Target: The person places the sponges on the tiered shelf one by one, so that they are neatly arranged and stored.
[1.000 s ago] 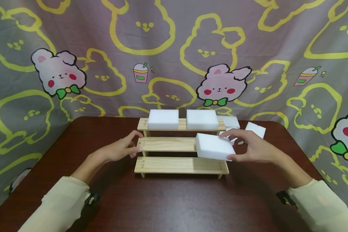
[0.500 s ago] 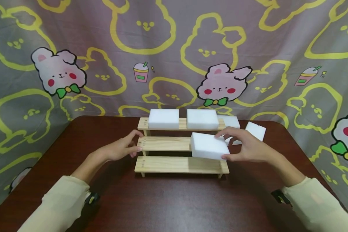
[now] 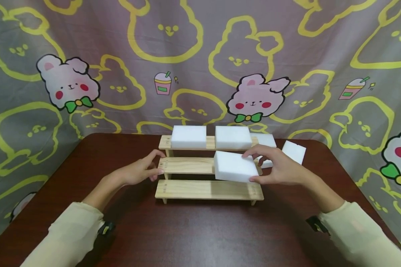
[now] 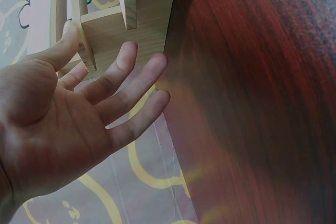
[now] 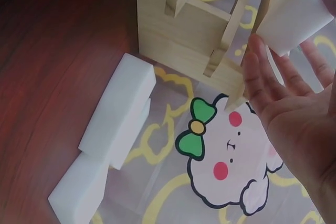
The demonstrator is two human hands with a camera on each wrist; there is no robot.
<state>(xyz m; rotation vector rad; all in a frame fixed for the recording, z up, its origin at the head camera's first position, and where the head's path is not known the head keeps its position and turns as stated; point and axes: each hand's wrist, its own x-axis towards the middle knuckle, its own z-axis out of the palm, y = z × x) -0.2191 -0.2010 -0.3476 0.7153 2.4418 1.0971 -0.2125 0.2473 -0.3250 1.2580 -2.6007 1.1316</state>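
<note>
A three-step wooden display rack [image 3: 187, 189] stands on the table. My right hand [image 3: 277, 167] grips a white foam block [image 3: 235, 166] by its right end, thumb at the front corner and fingertips at the back. The block is slightly tilted over the right part of the middle step, overlapping its front edge in the head view. At the middle step's left end, my left hand [image 3: 138, 171] pinches the board between thumb and index finger; its other fingers [image 4: 134, 119] spread loosely below. Two more foam blocks, a left one [image 3: 188, 136] and a right one [image 3: 233, 137], sit on the top step.
Behind the rack's right end lie further white foam blocks [image 5: 118, 111] on the dark reddish-brown table [image 3: 200, 230]. One tilted block [image 3: 294, 151] is at the back right. A patterned cloth [image 3: 194, 55] with rabbit drawings hangs beyond the table's back edge.
My right hand has carried the foam block leftward and slightly up, over the right part of the middle step. My left hand has stayed at the rack's left end.
</note>
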